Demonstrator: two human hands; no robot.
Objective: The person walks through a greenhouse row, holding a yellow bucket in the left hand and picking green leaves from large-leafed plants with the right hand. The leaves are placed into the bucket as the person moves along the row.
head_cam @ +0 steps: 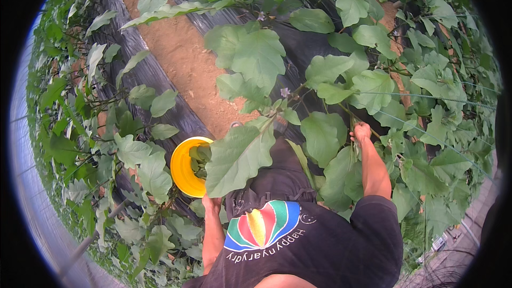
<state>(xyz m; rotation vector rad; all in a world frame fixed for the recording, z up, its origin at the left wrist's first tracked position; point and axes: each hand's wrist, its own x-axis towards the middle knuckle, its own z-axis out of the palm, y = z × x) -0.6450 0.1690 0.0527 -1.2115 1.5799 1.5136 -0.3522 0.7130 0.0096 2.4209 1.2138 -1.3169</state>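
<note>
In the head view, my left hand (211,201) grips the near side of a yellow bucket (187,187), which is tipped so that its mouth shows. Green pieces that look like leaves (199,160) lie inside it. A large lobed leaf (240,156) overlaps the bucket's right edge and hides part of the contents. My right hand (362,131) is closed around a green stem of a leafy plant (344,108), likely an eggplant, to the right of my body. Pale purple flowers (285,92) hang on stems between my hands.
Dense plants (140,152) grow on both sides over black plastic mulch (180,108). A strip of bare brown soil (172,56) runs between the beds. Thin green strings (420,96) cross the plants at right. A pole (80,250) stands at lower left.
</note>
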